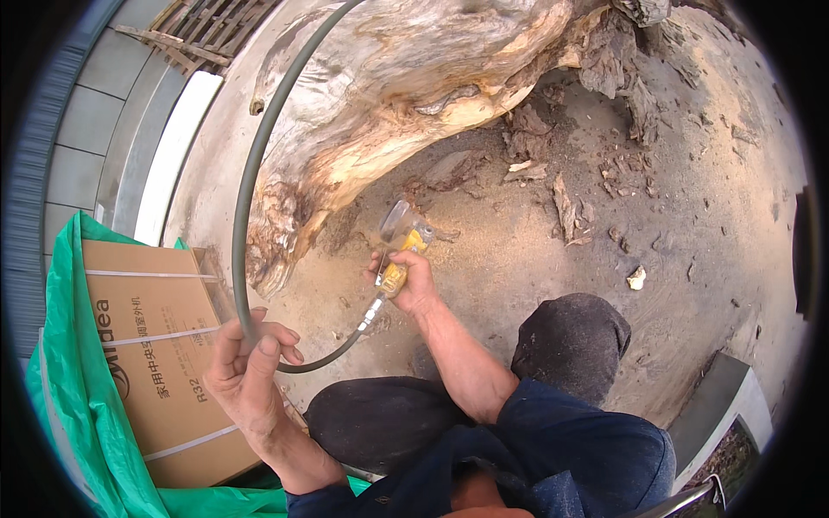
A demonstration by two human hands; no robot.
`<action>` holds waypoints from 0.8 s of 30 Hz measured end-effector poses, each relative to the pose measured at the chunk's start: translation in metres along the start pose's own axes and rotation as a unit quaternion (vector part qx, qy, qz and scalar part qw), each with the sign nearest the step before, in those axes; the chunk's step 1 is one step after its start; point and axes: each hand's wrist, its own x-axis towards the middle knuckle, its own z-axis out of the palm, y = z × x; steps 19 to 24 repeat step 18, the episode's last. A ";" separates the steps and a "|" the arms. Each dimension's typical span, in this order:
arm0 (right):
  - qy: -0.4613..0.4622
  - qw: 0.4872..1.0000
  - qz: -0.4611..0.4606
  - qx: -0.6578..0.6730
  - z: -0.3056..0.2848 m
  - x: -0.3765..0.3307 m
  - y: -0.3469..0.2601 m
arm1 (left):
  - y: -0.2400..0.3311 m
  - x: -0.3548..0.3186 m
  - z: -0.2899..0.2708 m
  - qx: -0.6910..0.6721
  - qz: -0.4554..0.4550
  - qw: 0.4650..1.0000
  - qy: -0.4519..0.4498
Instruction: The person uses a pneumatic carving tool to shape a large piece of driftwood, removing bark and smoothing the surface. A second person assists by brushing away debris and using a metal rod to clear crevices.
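Note:
My right hand [408, 281] is wrapped around the yellow body of an air grinder [417, 239], which has a clear guard at its far end. A metal fitting [372, 311] joins the tool's near end to a dark green air hose [250, 186]. The hose dips in a loop toward my left hand [256, 356], then rises past the top edge. My left thumb and fingers are curled around the hose. Beyond the grinder, and apart from it, lies a large stripped tree trunk [371, 95] with pale, uneven wood.
To the left stands a strapped cardboard carton [155, 345] partly wrapped in green sheeting [78, 380]. Bark pieces [566, 207] and dust lie on the concrete floor at right. A slatted wooden pallet [203, 30] is at the far left. A grey-and-white block [721, 414] is near my right side.

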 end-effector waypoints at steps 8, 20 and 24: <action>0.006 0.998 -0.046 -0.042 -0.006 -0.013 -0.040 | -0.018 0.004 0.037 0.191 0.073 0.974 0.098; -0.023 1.000 -0.009 -0.015 -0.011 -0.030 -0.092 | -0.002 -0.024 0.140 -0.125 -0.075 0.949 -0.279; -0.023 1.000 -0.009 -0.015 -0.011 -0.030 -0.092 | -0.002 -0.024 0.140 -0.125 -0.075 0.949 -0.279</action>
